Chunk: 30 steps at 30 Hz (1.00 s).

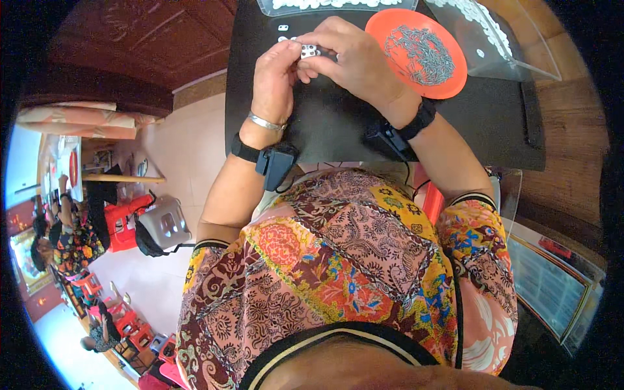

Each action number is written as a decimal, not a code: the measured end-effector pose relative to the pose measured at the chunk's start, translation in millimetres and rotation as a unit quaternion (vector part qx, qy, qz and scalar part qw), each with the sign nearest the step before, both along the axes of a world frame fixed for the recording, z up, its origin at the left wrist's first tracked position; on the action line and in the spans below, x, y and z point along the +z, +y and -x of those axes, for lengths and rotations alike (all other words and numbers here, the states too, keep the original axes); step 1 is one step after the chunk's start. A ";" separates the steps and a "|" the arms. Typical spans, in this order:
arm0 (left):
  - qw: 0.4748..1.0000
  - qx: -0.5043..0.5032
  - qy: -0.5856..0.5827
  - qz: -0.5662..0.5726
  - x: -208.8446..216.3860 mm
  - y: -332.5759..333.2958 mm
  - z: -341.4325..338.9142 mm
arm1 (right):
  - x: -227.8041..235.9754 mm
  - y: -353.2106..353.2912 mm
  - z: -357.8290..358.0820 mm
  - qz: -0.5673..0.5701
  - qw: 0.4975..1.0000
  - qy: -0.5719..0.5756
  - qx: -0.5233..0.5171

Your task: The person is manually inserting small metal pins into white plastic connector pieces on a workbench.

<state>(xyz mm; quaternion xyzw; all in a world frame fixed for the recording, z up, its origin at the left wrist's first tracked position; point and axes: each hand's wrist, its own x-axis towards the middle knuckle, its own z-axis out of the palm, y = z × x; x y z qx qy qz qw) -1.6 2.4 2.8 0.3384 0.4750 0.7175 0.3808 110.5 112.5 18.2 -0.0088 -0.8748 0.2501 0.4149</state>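
Over the dark table mat (351,130), both my hands meet around a small white part with dark round holes (309,51). My left hand (274,75) is closed, its thumb and fingers pinching one side of the part. From the other side my right hand (354,55) grips it between thumb and index finger. Fingers cover much of the part, so its full shape is hidden. A small white piece with two dark holes (283,28) lies just beyond my left hand. To the right of my right hand sits an orange plate (456,84) with many grey screws or nails (424,57).
A clear tray of white pieces (335,5) stands at the far edge. At the far right a tilted clear container (520,68) holds more, with one loose white piece (480,53) near it. Stools (166,224) and other people (71,237) are off to the left.
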 end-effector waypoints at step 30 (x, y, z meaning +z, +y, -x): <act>0.998 0.063 0.010 0.006 -11.2 4.8 -4.4 | -1.9 -10.4 1.5 0.009 0.999 -0.025 -0.030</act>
